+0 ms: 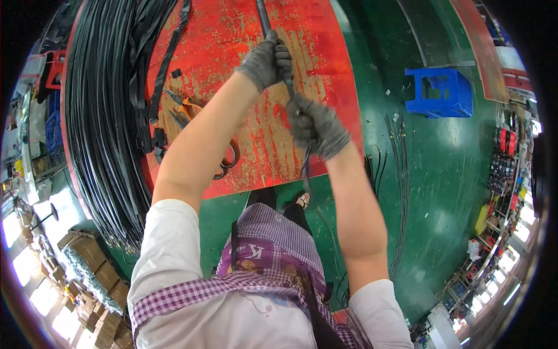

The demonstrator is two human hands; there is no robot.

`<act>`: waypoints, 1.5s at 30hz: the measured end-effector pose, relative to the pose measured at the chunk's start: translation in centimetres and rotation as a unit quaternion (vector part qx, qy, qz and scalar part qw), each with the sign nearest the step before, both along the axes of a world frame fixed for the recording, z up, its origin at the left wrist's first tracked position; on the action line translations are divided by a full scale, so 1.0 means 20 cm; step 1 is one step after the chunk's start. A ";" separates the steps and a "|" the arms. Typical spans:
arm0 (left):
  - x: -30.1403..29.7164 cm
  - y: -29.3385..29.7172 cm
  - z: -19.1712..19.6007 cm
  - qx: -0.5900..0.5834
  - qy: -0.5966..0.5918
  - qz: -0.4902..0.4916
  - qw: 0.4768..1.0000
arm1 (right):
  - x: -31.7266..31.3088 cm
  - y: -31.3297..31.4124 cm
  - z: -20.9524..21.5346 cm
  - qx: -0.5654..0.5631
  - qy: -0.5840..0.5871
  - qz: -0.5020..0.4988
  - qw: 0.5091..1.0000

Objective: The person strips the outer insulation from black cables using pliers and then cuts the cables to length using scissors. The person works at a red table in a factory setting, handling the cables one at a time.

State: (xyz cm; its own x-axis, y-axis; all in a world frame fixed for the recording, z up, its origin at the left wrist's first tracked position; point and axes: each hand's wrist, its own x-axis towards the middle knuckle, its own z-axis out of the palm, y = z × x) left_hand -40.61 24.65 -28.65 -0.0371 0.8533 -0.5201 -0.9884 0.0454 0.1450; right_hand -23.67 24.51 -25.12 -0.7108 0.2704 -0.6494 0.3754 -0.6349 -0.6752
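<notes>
- The upper end of the dark cable (263,16) is running off the top edge of the frame, and its lower end is blurring into thin strands below the right hand, so its full length is hard to make out.
- The scissors (228,160) are lying partly hidden under the left forearm near the centre; only the dark handle loops are showing.
- The orange-handled pliers (183,107) are lying left of centre on the worn red table (232,35), just beside the forearm.
- The shelves (505,168) at the right edge are holding small red, yellow and dark items, too small to identify.
- The cardboard boxes (87,250) at the lower left are sitting stacked; their contents are not showing.
- The cable is looking slim, black and stiff, running from top centre down to the middle of the frame over the table.
- The left hand (266,61), in a grey knit glove, is wrapping tight around the cable near top centre.
- The right hand (317,125), also gloved, is clenching the same cable just below, at the centre.
- A thick bundle of black cables (104,116) is lying along the table's left side.
- A blue plastic stool (439,93) is standing on the green floor (442,192) at upper right.
</notes>
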 end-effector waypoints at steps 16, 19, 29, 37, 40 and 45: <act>0.11 0.01 0.04 -0.170 0.199 0.014 0.965 | -0.03 -0.18 0.01 0.062 -0.124 -0.066 0.988; 0.08 -0.08 -0.04 0.011 -0.004 0.035 0.999 | 0.00 -0.16 0.02 -0.066 -0.027 -0.085 0.994; 0.27 -0.15 -0.04 -0.133 0.182 -0.050 0.973 | -0.03 -0.18 -0.30 0.739 -0.112 0.215 0.629; 0.33 -0.26 -0.13 -0.110 0.149 0.030 0.982 | 0.26 -0.49 -0.36 0.595 -0.156 0.094 0.783; 0.41 -0.31 -0.17 -0.098 0.162 0.078 0.979 | 0.14 -0.39 -0.21 0.424 -0.275 0.110 0.856; 0.45 -0.33 -0.05 -0.141 0.281 -0.031 0.949 | 0.08 -0.30 -0.36 0.586 -0.192 0.168 0.769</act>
